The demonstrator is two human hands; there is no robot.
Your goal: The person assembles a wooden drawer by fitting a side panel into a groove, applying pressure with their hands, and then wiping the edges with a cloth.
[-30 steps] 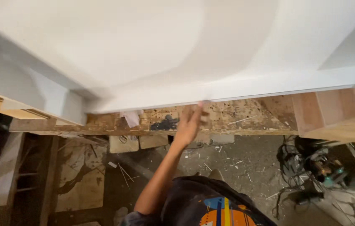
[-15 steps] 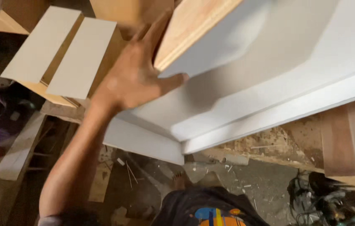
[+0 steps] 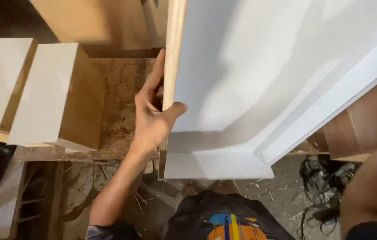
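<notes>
At tabletop [image 3: 121, 93] edge: left hand [image 3: 153, 111] clamped on white panel [image 3: 259, 75] edge, panel lifted, not laid down; right hand out of view

The left hand [image 3: 153, 118] grips the wooden edge of a white panel [image 3: 259, 84] at frame centre. Two white-topped boxes [image 3: 41, 93] sit upper left on the counter [image 3: 121, 93].

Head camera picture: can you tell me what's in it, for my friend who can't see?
The person's left hand grips the wooden edge of a big white panel, thumb on its white face. Behind it sits a workbench with two white-topped wooden boxes. Below is a dusty floor with tangled black cables.
</notes>
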